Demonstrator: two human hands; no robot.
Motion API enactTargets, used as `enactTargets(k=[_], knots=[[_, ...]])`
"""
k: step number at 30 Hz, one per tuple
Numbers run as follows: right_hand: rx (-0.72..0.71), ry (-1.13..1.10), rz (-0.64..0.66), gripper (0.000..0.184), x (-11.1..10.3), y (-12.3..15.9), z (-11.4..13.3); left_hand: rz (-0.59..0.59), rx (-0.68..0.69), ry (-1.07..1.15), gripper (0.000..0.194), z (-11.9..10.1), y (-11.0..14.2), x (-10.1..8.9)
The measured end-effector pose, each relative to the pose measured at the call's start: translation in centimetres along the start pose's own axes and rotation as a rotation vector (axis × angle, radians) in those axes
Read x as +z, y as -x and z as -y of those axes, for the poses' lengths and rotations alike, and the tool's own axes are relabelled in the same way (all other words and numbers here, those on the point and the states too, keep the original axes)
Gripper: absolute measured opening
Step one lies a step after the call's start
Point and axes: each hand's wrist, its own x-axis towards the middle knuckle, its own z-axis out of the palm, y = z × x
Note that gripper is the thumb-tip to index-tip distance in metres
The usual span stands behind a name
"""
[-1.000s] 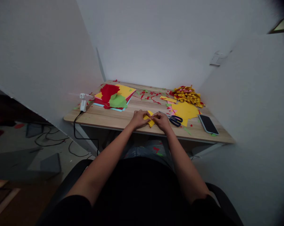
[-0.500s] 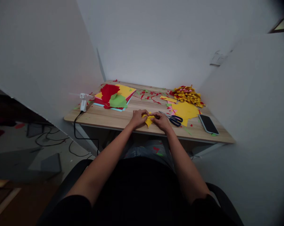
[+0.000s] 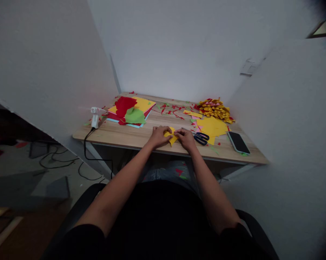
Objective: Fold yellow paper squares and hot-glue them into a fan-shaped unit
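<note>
A small piece of yellow paper (image 3: 172,140) lies at the front edge of the table, between my two hands. My left hand (image 3: 159,136) grips its left side, fingers curled. On the other side my right hand (image 3: 185,138) pinches the paper's upper right part with thumb and fingertips. Exact folds in the paper are too small to make out. Close to the right of my right hand rest scissors (image 3: 201,138) with dark handles, their blades mostly hidden behind the hand.
Coloured paper sheets (image 3: 144,104) are stacked at the left, near a white plug adapter (image 3: 95,119) with a black cord. Yellow sheets (image 3: 213,126), a heap of folded yellow pieces (image 3: 215,110) and a phone (image 3: 238,142) lie at the right. Red and green scraps (image 3: 176,107) litter the wooden table (image 3: 130,138).
The yellow paper has turned or opened out a little between my hands. My right hand's fingers have drawn slightly apart from my left hand's.
</note>
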Motion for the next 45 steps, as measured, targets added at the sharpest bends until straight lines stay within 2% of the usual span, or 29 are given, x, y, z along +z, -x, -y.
enactTargets(k=[11, 21, 33, 45], knots=[[0.005, 0.029, 0.039, 0.029, 0.04, 0.12, -0.17, 0.002, -0.03, -0.055, 0.032, 0.39, -0.13, 0.57], [-0.093, 0.056, 0.07, 0.028, 0.07, 0.31, 0.27, -0.017, -0.025, -0.048, 0.031, 0.25, -0.17, 0.26], [-0.077, 0.12, 0.017, 0.028, -0.02, 0.04, -0.37, 0.004, 0.006, -0.105, 0.036, -0.02, -0.01, 0.41], [-0.07, 0.085, 0.036, 0.027, 0.32, 0.28, -0.06, -0.007, 0.012, -0.089, 0.036, 0.23, -0.02, 0.43]])
